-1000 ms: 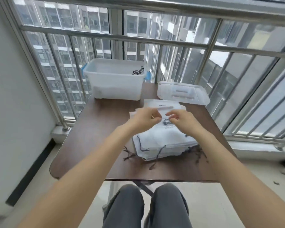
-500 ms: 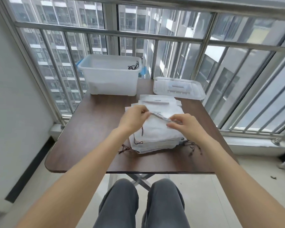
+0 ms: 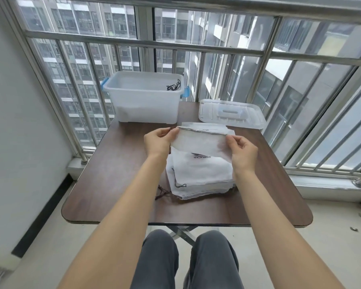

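A white drawstring bag (image 3: 200, 142) is lifted off the pile and stretched flat between my hands. My left hand (image 3: 157, 140) pinches its upper left corner, where a dark cord hangs down. My right hand (image 3: 243, 152) grips its right edge. Below them lies a stack of white drawstring bags (image 3: 200, 176) on the brown table (image 3: 117, 180), the top one printed with dark letters, dark cords trailing out at its near left. Another white bag (image 3: 204, 127) lies flat beyond the held one.
A translucent plastic bin (image 3: 146, 97) with blue latches stands at the table's far left, a black cord over its rim. Its lid (image 3: 230, 112) lies flat at the far right. A metal railing (image 3: 146, 43) runs close behind. My knees are under the near edge.
My hands have picked the top bag off the stack, raised it and pulled apart, spreading it wide between them.
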The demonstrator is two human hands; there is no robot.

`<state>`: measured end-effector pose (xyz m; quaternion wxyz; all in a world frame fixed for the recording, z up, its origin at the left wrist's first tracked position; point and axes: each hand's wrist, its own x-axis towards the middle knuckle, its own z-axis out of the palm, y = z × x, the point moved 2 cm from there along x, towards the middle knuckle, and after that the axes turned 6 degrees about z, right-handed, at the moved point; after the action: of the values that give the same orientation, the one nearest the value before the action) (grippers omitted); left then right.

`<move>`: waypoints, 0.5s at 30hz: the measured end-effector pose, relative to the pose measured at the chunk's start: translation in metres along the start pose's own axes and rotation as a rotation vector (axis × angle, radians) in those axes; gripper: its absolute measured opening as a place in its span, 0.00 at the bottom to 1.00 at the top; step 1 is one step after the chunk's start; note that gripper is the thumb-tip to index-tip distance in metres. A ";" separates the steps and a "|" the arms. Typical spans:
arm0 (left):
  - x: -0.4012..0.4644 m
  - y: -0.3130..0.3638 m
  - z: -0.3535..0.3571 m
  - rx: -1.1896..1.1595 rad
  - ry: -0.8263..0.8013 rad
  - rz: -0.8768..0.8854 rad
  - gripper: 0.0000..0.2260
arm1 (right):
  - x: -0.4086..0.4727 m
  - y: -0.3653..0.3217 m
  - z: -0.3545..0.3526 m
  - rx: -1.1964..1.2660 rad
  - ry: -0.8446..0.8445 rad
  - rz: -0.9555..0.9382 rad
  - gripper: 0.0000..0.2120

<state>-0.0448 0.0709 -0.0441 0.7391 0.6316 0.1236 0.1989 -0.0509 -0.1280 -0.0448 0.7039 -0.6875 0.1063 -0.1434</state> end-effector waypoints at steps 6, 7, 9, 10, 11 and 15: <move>0.003 -0.014 0.004 -0.320 0.090 -0.161 0.08 | 0.004 0.010 0.007 0.262 0.038 0.185 0.09; 0.003 -0.016 0.005 -0.387 0.087 -0.194 0.08 | 0.005 0.011 0.008 0.320 0.047 0.224 0.09; 0.003 -0.018 0.007 -0.488 0.071 -0.260 0.07 | 0.005 0.014 0.011 0.461 0.043 0.309 0.09; 0.003 -0.019 0.007 -0.540 0.068 -0.293 0.06 | 0.004 0.014 0.012 0.527 0.021 0.350 0.09; 0.005 -0.022 0.007 -0.592 0.072 -0.330 0.05 | 0.004 0.014 0.012 0.586 -0.008 0.391 0.09; 0.009 -0.042 0.002 -0.773 0.059 -0.475 0.12 | 0.002 0.022 0.014 0.734 -0.039 0.544 0.09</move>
<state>-0.0307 0.0681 -0.0842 0.9419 0.2576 0.2027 0.0734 -0.0431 -0.1157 -0.0660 0.9148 -0.3424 0.2120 0.0314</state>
